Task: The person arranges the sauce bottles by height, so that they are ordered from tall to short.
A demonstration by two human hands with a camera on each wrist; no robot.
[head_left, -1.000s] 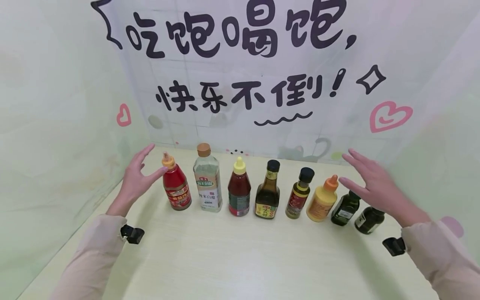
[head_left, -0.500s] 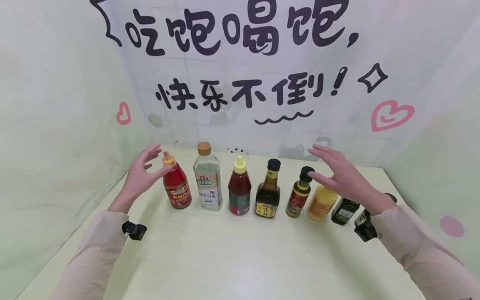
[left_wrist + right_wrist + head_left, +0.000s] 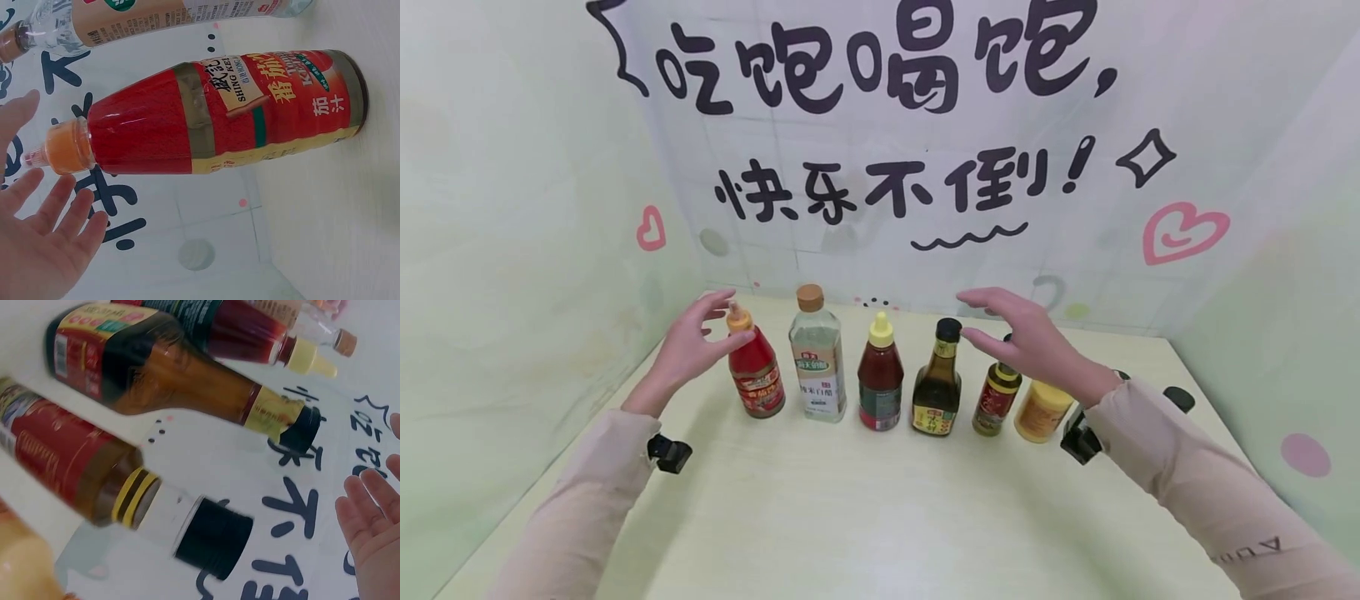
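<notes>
My left hand (image 3: 688, 348) hovers beside the orange cap of a red ketchup bottle (image 3: 756, 375). In the left wrist view its spread fingers (image 3: 55, 206) lie beside that cap, and it grips nothing. My right hand (image 3: 1033, 337) is in the air behind and right of a black-capped soy sauce bottle (image 3: 937, 392), thumb near the cap. It partly covers a smaller black-capped bottle (image 3: 997, 400) with a red label, whose cap shows in the right wrist view (image 3: 212, 537). Nothing is held in the right hand, its fingers loosely bent.
A clear vinegar bottle (image 3: 818, 375) and a dark red squeeze bottle (image 3: 880, 387) with yellow nozzle stand in the same row. Further right are a yellow bottle (image 3: 1042, 412) and dark bottles mostly behind my right arm. A printed backdrop (image 3: 865, 142) rises behind the table (image 3: 850, 517).
My right hand has swept left along the row, from the dark bottles at the right end to the soy sauce bottle. The left hand has shifted slightly right towards the ketchup cap.
</notes>
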